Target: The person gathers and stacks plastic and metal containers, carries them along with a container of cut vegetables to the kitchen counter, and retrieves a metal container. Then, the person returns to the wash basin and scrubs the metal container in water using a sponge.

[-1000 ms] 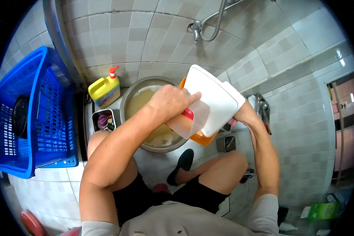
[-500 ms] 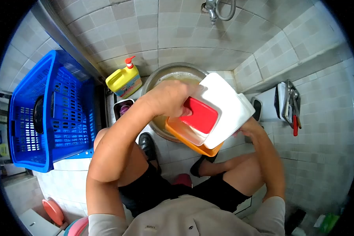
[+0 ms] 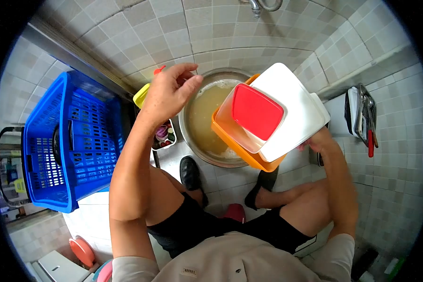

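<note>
My right hand (image 3: 318, 140) grips the right edge of a stack of plastic containers, its fingers partly hidden beneath. The stack holds an orange container (image 3: 242, 151), a clear container with a red lid (image 3: 257, 112) inside it, and white plastic pieces (image 3: 293, 113) on the right. It is tilted over the right side of a metal basin (image 3: 185, 138) of cloudy, sudsy water (image 3: 204, 113). Left of the stack, my left hand (image 3: 171, 91) is raised near the basin's left rim. Nothing is in it, and its thumb stands apart from its slightly curled fingers.
A blue plastic basket (image 3: 70, 141) stands at the left. Behind my left hand is a yellow bottle (image 3: 141, 96) with a red pump. A small tray of scraps (image 3: 165, 134) sits beside the basin. A tap (image 3: 255, 7) is above; a utensil rack (image 3: 364, 113) hangs at the right.
My left hand has let go of the red-lidded container and moved left, away from the stack. My right hand has shifted the stack slightly rightward, showing more of the basin water.
</note>
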`<state>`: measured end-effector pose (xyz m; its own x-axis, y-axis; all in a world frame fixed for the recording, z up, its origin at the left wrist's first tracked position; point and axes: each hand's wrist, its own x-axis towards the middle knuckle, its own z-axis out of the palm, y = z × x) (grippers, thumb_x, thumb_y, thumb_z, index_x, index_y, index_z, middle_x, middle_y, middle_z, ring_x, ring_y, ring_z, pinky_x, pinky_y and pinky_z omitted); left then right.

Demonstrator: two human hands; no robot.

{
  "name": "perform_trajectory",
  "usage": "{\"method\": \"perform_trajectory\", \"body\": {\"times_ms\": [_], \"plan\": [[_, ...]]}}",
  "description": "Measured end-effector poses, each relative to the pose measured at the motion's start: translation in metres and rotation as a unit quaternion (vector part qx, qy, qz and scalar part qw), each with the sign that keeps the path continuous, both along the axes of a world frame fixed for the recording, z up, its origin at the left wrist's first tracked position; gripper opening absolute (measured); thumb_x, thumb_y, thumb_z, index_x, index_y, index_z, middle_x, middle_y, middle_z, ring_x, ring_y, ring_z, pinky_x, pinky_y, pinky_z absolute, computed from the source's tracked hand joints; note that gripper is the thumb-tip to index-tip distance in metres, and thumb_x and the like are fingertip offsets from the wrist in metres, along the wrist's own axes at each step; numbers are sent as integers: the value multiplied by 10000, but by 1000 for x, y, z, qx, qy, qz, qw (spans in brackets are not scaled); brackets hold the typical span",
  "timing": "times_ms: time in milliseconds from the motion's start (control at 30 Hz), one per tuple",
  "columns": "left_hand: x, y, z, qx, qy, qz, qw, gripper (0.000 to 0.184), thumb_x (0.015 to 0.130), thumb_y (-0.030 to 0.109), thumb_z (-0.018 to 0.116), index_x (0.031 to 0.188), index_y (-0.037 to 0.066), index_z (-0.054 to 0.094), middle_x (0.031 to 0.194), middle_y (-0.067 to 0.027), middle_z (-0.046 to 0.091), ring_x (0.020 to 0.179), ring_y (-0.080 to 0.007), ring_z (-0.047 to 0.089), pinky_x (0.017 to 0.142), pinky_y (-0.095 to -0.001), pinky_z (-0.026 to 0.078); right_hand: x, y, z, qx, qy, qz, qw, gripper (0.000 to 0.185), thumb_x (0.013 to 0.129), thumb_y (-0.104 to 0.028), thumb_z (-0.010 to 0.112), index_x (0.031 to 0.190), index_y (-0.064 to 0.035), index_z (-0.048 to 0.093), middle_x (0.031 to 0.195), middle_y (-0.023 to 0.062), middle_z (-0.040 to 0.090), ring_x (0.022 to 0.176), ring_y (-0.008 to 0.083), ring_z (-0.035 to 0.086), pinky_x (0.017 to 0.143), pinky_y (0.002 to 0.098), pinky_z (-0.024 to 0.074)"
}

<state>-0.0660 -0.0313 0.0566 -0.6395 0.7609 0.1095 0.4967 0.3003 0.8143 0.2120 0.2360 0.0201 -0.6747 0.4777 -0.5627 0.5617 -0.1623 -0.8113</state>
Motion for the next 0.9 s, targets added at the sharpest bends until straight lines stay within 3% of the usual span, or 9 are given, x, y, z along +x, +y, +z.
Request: {"method": "perform_trajectory", "body": {"times_ms": [100, 400, 600, 667, 700, 733, 800, 833, 900], "plan": [[-8, -7, -5, -3, 16, 45, 999, 379, 939, 229, 663, 1198, -47, 637, 987, -162, 718, 910, -187, 672, 796, -320, 527, -7, -1, 14, 17, -38, -1, 999, 296, 963, -243, 592, 1133, -1, 598, 693, 113, 651, 477, 181, 613, 361, 300, 470], [-9, -14, -4, 51, -23, 135, 989, 303, 926, 201, 653, 1097, -47, 681, 874, -117, 720, 795, -144, 668, 726, -289, 532, -24, -7, 3, -26, 19, -9, 999, 302, 955, -216, 598, 1145, 18, 594, 719, 120, 664, 474, 179, 625, 341, 276, 479], [-17, -12, 0, 137, -81, 192, 968, 236, 922, 159, 652, 1029, -47, 694, 793, -65, 695, 710, -109, 630, 658, -257, 515, -52, -3, -24, -47, 12, 64, 997, 359, 963, -236, 589, 1257, -35, 549, 893, 118, 687, 560, 194, 660, 337, 309, 478], [-24, -10, 1, 156, -156, 205, 954, 244, 953, 184, 640, 1078, -23, 677, 900, -75, 707, 791, -128, 641, 677, -265, 509, -66, 4, -36, -49, 3, 93, 994, 392, 972, -255, 583, 1314, -72, 525, 1005, 114, 678, 652, 190, 681, 340, 321, 475], [-30, -9, -2, 169, -162, 222, 946, 214, 958, 176, 635, 1055, -9, 679, 886, -71, 703, 781, -121, 639, 669, -261, 509, -71, 15, -48, -39, -9, 102, 994, 414, 985, -251, 572, 1352, -73, 500, 1112, 121, 657, 859, 195, 686, 508, 362, 565], [-36, -7, -4, 166, -163, 232, 944, 214, 958, 176, 635, 1055, -9, 679, 886, -71, 703, 781, -121, 639, 669, -261, 509, -65, 36, -82, -43, -13, 112, 993, 414, 985, -251, 572, 1352, -73, 500, 1112, 121, 657, 859, 195, 686, 508, 362, 565], [-47, -5, -12, 177, -196, 269, 926, 194, 956, 160, 633, 1051, -3, 679, 869, -67, 699, 759, -111, 632, 659, -252, 506, -51, 79, -159, 142, 133, 303, 933, 536, 968, -303, 592, 1403, -34, 431, 1165, 133, 634, 999, 257, 661, 784, 389, 584], [-53, -3, -23, 185, -205, 278, 920, 174, 949, 145, 639, 1046, 7, 680, 860, -66, 696, 738, -101, 624, 636, -237, 494, -49, 85, -166, 140, 135, 315, 929, 536, 969, -304, 592, 1403, -34, 431, 1167, 132, 633, 1002, 257, 660, 787, 390, 583], [-63, 3, -32, 194, -199, 291, 915, 177, 938, 150, 653, 1040, 9, 681, 859, -66, 696, 717, -85, 608, 598, -216, 469, -54, 84, -160, 6, 53, 249, 967, 535, 969, -305, 591, 1403, -36, 432, 1172, 130, 631, 1007, 256, 657, 792, 390, 580]]}}
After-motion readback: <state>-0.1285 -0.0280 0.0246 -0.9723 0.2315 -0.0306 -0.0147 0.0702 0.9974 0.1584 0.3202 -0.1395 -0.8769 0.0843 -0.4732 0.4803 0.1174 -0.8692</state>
